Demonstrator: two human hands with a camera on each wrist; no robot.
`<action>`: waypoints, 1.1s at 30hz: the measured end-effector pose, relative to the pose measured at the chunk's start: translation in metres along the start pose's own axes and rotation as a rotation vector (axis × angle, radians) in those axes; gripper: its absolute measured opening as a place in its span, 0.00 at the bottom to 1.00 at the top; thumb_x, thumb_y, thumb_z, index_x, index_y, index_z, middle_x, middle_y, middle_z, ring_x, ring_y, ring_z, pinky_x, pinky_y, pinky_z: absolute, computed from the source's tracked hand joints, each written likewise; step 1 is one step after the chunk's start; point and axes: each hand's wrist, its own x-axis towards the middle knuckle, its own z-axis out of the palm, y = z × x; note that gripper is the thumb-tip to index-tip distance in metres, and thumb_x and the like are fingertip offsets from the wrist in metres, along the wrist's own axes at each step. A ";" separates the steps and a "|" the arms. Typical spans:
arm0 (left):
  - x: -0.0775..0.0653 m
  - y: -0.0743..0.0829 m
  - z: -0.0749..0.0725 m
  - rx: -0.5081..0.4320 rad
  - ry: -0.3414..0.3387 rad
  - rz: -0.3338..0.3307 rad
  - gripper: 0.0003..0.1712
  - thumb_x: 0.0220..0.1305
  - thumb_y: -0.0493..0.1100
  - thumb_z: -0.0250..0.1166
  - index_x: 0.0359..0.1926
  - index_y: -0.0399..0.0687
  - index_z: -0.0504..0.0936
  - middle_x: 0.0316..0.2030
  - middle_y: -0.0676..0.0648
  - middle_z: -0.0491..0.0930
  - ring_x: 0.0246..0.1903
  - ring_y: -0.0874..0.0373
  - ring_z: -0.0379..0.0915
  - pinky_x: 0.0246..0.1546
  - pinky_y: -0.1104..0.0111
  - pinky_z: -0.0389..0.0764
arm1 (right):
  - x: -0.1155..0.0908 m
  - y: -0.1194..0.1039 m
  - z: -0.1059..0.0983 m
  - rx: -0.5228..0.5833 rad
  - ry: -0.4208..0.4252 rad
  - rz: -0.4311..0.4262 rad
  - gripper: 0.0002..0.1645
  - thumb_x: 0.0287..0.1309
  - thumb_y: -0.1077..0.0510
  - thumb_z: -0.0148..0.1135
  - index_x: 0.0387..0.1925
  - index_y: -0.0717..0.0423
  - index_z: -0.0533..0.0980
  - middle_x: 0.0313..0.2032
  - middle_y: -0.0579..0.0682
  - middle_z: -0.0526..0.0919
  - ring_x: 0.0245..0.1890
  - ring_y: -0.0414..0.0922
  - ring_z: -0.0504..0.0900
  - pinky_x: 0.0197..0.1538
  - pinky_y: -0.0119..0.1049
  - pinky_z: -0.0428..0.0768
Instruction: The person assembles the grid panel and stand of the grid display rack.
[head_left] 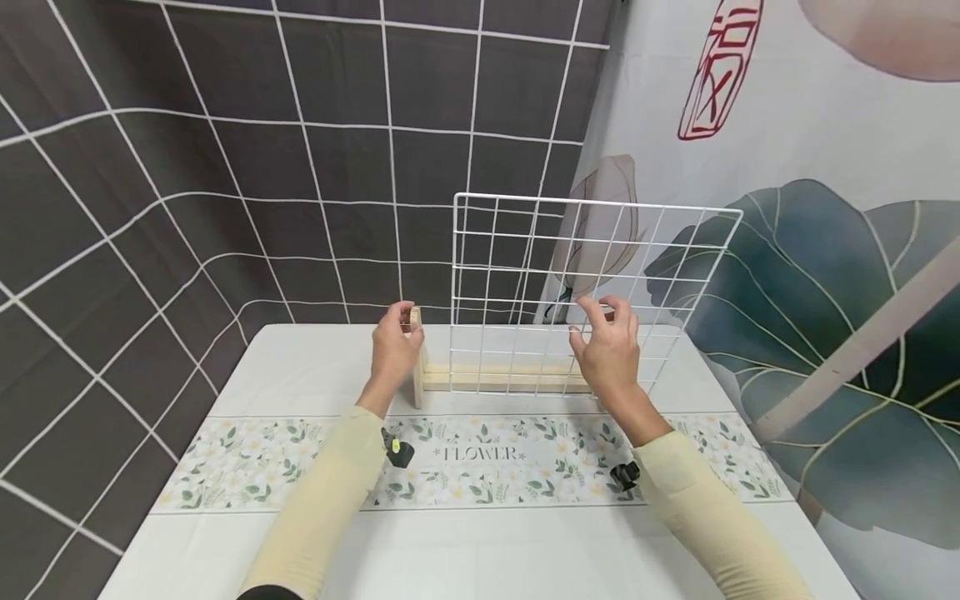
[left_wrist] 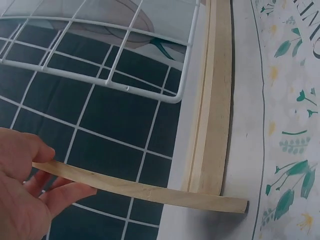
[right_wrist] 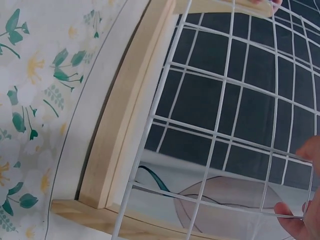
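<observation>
Right fingers (right_wrist: 311,149) at lower right edge, gripping white wire grid (right_wrist: 215,133), which fills center and right. Wood bar (right_wrist: 117,135) runs diagonally, top center to lower left, on floral-print counter (right_wrist: 70,175). Bar meets wood end piece (right_wrist: 95,217) at bottom; second end piece (right_wrist: 215,7) at top, left fingers (right_wrist: 274,5) at its tip. Behind grid: dark white-lined cloth (right_wrist: 195,97), pale petal print (right_wrist: 240,192) below.

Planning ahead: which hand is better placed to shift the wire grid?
Probably the right hand: it holds the wire grid low toward its right side, while the left hand pinches the wooden stand, apart from the grid.
</observation>
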 end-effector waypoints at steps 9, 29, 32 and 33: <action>0.001 0.001 -0.001 0.027 -0.039 0.025 0.29 0.63 0.31 0.62 0.66 0.43 0.71 0.56 0.35 0.81 0.55 0.41 0.80 0.56 0.52 0.82 | 0.017 -0.007 -0.003 -0.010 0.030 -0.030 0.27 0.55 0.63 0.71 0.57 0.52 0.76 0.56 0.65 0.71 0.50 0.63 0.76 0.39 0.57 0.82; -0.002 -0.009 -0.002 0.041 -0.032 0.078 0.30 0.62 0.31 0.64 0.66 0.43 0.71 0.54 0.34 0.81 0.53 0.40 0.82 0.54 0.52 0.84 | 0.102 -0.064 -0.023 0.034 0.111 -0.085 0.26 0.57 0.62 0.69 0.58 0.50 0.75 0.56 0.65 0.71 0.49 0.65 0.73 0.42 0.58 0.80; -0.002 -0.009 -0.002 0.044 -0.030 0.069 0.30 0.62 0.31 0.64 0.66 0.44 0.70 0.54 0.34 0.81 0.53 0.41 0.82 0.55 0.52 0.84 | 0.107 -0.067 -0.020 0.041 0.116 -0.069 0.25 0.58 0.61 0.68 0.58 0.49 0.75 0.56 0.65 0.71 0.48 0.65 0.73 0.42 0.58 0.79; -0.002 -0.008 -0.002 0.046 -0.031 0.066 0.30 0.62 0.31 0.64 0.66 0.44 0.70 0.54 0.34 0.81 0.53 0.41 0.82 0.55 0.52 0.84 | 0.109 -0.068 -0.019 0.044 0.117 -0.065 0.25 0.58 0.61 0.68 0.58 0.49 0.75 0.56 0.65 0.71 0.48 0.65 0.73 0.42 0.58 0.79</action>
